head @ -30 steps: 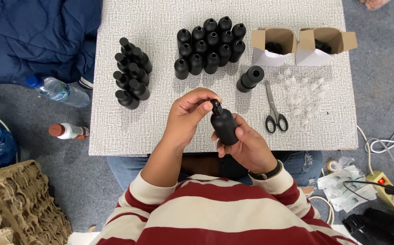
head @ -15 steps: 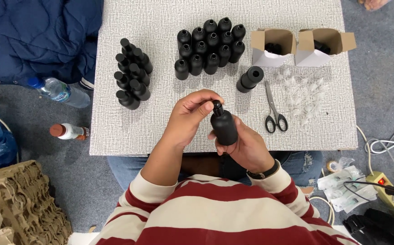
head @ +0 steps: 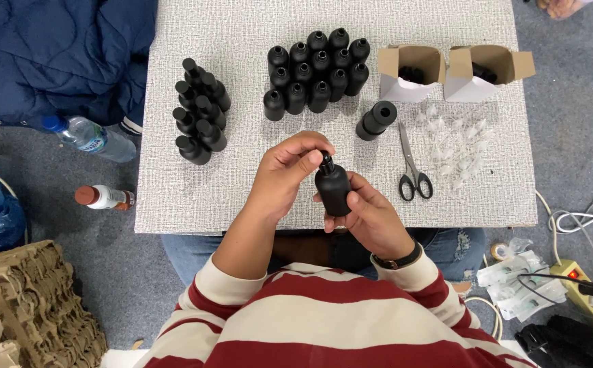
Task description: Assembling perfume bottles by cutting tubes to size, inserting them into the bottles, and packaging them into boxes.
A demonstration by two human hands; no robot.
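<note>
A matte black round bottle (head: 333, 191) sits upright in the right hand (head: 371, 218), whose fingers wrap its lower body just above the near edge of the grey textured table (head: 242, 41). The left hand (head: 286, 174) is closed from the left over the bottle's top, thumb and fingertips pinching the small black cap (head: 325, 160) at the neck.

Beyond the hands, near the table's middle, stands a tight cluster of open-necked black bottles (head: 317, 71). To the left lies a smaller group of capped black bottles (head: 201, 112), tipped on their sides. A single black cylinder-shaped bottle (head: 377, 120) lies just past the right hand, beside black-handled scissors (head: 412, 167) and a scatter of small clear plastic parts (head: 456, 146). Two open cardboard boxes (head: 446, 68) stand at the far right. Nothing lies between the hands and the table edge.
</note>
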